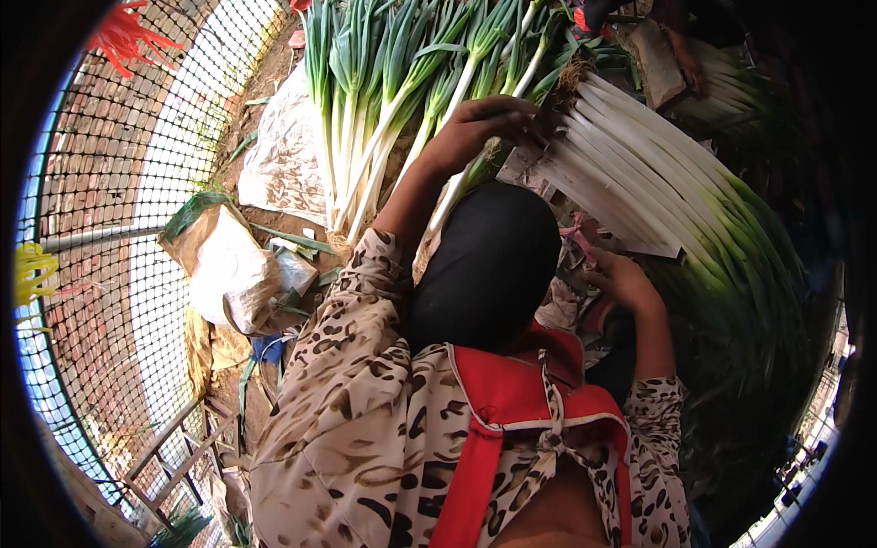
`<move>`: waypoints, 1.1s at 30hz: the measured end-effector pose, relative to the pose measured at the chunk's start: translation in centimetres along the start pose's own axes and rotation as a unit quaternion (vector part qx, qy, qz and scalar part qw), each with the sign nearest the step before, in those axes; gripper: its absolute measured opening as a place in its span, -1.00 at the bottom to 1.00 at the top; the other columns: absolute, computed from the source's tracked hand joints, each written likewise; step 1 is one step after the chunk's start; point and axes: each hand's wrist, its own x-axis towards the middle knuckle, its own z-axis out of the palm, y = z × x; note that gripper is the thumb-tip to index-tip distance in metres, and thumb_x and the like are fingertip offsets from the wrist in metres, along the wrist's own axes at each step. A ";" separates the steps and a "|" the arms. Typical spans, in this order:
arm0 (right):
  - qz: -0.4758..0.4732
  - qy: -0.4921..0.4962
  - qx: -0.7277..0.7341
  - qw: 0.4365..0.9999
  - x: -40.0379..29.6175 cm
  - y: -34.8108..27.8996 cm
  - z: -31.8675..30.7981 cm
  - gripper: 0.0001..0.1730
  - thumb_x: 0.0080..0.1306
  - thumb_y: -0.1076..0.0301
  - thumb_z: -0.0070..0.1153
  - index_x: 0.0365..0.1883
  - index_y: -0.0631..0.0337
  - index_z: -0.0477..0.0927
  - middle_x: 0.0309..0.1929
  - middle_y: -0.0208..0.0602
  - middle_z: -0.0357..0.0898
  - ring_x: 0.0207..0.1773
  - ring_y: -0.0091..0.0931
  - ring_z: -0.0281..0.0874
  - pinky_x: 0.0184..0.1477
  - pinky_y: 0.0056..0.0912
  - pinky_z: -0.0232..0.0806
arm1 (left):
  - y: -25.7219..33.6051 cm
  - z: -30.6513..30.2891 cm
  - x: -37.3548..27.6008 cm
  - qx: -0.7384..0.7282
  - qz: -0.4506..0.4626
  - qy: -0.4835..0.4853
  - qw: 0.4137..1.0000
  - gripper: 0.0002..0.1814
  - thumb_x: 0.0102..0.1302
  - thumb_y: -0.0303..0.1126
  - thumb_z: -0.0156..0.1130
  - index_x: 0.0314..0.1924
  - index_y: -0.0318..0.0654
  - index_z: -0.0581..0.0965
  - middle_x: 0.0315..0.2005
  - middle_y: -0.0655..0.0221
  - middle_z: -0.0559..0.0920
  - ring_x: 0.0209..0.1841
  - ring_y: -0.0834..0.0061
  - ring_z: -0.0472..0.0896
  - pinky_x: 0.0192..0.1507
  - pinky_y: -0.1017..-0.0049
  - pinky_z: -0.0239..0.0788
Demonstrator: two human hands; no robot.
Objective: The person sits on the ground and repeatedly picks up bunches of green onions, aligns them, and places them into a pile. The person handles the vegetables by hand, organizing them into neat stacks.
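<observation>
My left hand (490, 127) reaches forward, its fingers bent beside the root ends of a large pile of long green onions (637, 151). Its fingertips are dark, so their hold cannot be told. The pile's white stalks lie over a flat pale board or sheet (616, 219), with the green tops towards the right. Lower down, my right hand (620, 277) is beside a pink tie (577, 236); whether the fingers grip it is unclear. More green onions (356, 123) lie spread at the upper left, roots towards me. My black-covered knee (490, 267) is between my arms.
Black netting (103, 171) runs along the left side. A filled pale bag (229, 267) and a white plastic sheet (284, 151) lie on the ground near it. A metal frame (185, 459) stands lower left. At the upper right are another person's hand (687, 65) and a block (654, 61).
</observation>
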 end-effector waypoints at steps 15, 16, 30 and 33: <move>0.038 -0.055 -0.102 0.992 1.8 0.4 0.7 -0.40 0.19 0.21 0.16 0.21 0.12 0.36 -0.04 0.00 0.51 0.00 -0.06 0.47 0.01 -0.09 0.33 | -22.2 -15.7 -5.1 0.584 -0.412 0.191 0.673 -0.64 0.11 -0.14 0.20 -0.16 -0.20 0.56 -0.18 0.12 0.65 -0.05 0.13 0.60 -0.02 0.23 0.41; 0.044 -0.055 -0.095 0.993 1.8 0.1 0.6 -0.37 0.19 0.25 0.17 0.25 0.10 0.34 -0.07 0.01 0.51 0.01 -0.06 0.46 0.02 -0.11 0.31 | -20.7 -15.6 -4.7 0.582 -0.428 0.178 0.668 -0.66 0.06 -0.18 0.15 -0.16 -0.13 0.58 -0.18 0.16 0.65 -0.07 0.14 0.61 -0.04 0.25 0.42; 0.014 -0.024 -0.093 0.995 0.2 -0.2 0.6 -0.44 0.24 0.12 0.11 0.19 0.09 0.38 -0.01 -0.08 0.50 0.01 -0.09 0.47 -0.03 -0.05 0.31 | -18.1 -16.6 -17.3 0.602 -0.520 0.221 0.564 -0.63 0.12 -0.33 0.12 -0.04 -0.24 0.49 -0.13 0.04 0.63 -0.04 0.10 0.62 -0.01 0.24 0.44; 0.013 -0.021 -0.090 0.996 0.1 -0.1 0.5 -0.44 0.24 0.14 0.11 0.19 0.08 0.38 -0.01 -0.10 0.50 0.02 -0.10 0.47 -0.02 -0.06 0.31 | -20.9 -15.6 -16.5 0.646 -0.489 0.212 0.546 -0.63 0.16 -0.34 0.14 -0.01 -0.20 0.47 -0.06 0.12 0.56 -0.01 0.11 0.58 -0.01 0.22 0.42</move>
